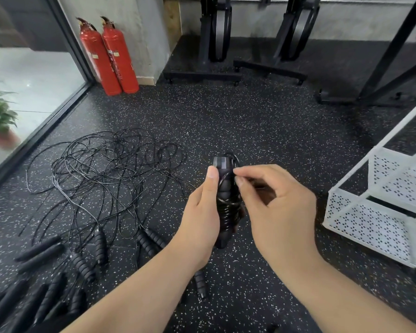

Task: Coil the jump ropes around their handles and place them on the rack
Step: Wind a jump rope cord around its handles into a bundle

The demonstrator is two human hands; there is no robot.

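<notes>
one pair of jump rope handles [226, 207], held together and upright, is found in the air just left of the rack [370, 227], with black cord [227, 209] wound in close turns round the middle. the left hand [202, 212] is wrapped round the handles, thumb laid up along the side. the right hand [276, 207] is pinching a short loop of cord near the top caps between thumb and forefinger; the other fingers are loosely curled. the step in hand is judged to be securing the last turn. nothing can be seen on the rack's visible shelves, so the task is judged barely begun. further left of the rack, on the floor, a tangle of uncoiled ropes [106, 169] is noted, with many loose handles [82, 260] at its near edge. risk one: the cord looks thin and springy, and if the pinch is released before the end is tucked under a turn, the coil is likely to unwind. risk two: a slackened left grip would let the two handles slide apart and loosen the turns. risk three: the floor ropes are overlapped, and knots may be tightened if one is pulled out hastily.
</notes>
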